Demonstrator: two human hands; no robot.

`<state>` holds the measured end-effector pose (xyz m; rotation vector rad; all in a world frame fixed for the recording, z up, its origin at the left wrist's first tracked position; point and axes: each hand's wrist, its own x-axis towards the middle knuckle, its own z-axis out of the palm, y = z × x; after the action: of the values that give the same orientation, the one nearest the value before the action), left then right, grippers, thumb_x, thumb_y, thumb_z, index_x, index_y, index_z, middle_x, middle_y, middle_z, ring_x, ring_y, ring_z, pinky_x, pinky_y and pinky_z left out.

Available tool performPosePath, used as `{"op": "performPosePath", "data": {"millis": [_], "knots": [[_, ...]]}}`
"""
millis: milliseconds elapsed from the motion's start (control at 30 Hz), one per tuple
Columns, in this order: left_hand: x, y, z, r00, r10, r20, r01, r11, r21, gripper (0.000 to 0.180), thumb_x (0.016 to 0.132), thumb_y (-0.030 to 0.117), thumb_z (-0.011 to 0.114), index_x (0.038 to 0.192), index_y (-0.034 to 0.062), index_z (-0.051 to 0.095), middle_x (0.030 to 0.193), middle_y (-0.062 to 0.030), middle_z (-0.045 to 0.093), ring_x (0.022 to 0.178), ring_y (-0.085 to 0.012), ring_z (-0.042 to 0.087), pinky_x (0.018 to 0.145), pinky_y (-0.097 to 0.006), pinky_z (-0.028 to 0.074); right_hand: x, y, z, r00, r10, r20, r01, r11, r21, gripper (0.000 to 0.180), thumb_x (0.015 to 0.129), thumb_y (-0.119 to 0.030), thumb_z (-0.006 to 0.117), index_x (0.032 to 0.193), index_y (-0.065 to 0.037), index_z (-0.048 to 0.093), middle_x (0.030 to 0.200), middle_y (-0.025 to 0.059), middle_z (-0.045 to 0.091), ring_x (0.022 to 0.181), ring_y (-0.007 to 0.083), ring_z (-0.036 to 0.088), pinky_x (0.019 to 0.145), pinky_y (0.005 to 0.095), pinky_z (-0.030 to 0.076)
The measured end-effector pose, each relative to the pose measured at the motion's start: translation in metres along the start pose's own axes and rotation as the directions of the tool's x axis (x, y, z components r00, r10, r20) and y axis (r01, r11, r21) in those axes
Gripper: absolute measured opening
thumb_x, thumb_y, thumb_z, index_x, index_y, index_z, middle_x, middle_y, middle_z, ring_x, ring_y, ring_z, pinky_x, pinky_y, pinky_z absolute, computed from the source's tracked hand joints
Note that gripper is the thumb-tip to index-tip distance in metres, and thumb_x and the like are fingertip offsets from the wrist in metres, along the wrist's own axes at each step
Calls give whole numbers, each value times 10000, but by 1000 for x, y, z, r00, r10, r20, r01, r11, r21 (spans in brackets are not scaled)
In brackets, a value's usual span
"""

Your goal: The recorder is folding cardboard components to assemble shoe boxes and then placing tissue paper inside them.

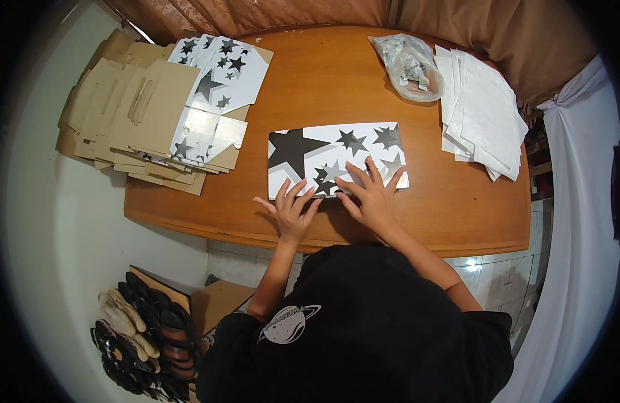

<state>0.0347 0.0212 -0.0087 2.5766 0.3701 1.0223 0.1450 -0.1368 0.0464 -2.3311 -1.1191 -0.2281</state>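
A white box [350,158] printed with black and grey stars lies on the wooden table in front of me, its lid down. At its near left edge my left hand [293,213] touches the rim with fingertips, thumb stretched out to the left and nothing held. My right hand [372,198] rests over the near right part of the box, fingers spread on the lid. The front face of the box is mostly hidden by both hands.
Flattened cardboard box blanks [138,111], some showing star print, are stacked at the table's far left. A clear plastic bag [412,70] and white paper sheets [481,107] lie at the far right. Sandals [148,329] are piled on the lower left, below the table [458,215].
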Motion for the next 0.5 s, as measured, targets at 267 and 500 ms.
{"op": "performPosePath", "data": {"millis": [267,500], "knots": [[8,12,-2,995,97,-33,-96,994,43,258,691,320,723,915,209,663,1112,69,588,1169,-217,462,943,-630,-199,-3,5,14,987,-94,-128,86,994,-72,246,759,-325,635,992,-249,650,1164,-49,546,1209,255,402,912,733,-50],[27,19,0,958,283,37,-278,955,-105,161,711,163,698,865,120,680,896,9,660,964,-168,606,1011,-440,297,-8,22,31,925,-300,-235,250,943,-219,269,743,-337,645,990,-231,639,1103,-89,572,1101,105,487,959,694,-61]]}}
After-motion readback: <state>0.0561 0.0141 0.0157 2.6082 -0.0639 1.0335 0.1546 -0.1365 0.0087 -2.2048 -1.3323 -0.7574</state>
